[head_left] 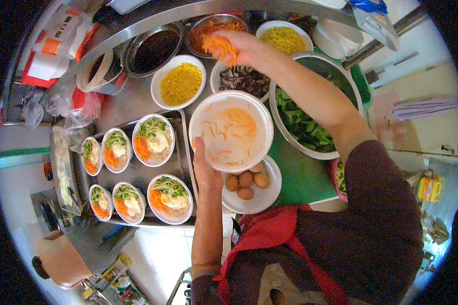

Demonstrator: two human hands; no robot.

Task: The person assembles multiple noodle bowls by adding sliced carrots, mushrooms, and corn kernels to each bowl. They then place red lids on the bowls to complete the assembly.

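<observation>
My left hand [207, 170] grips the side of a white bowl [261, 147], tilted toward me, with a few carrot shreds stuck to its inside. Up at the far side, my right hand [248, 47] is closed round a clump of shredded carrot [222, 49]. That clump is in front of a metal bowl [190, 44] of shredded orange carrot. Sliced mushrooms [241, 80] in a white bowl lie just below my right hand. Under the held bowl, a white dish [237, 204] of several brown eggs [245, 178] is partly hidden.
A metal tray [123, 178] at left carries several filled white bowls [154, 140]. Yellow corn [180, 84], a dark-filled bowl [129, 61] and yellow shreds [284, 40] stand along the back. Leafy greens [303, 119] fill a large metal bowl at right, beside a green board [295, 178].
</observation>
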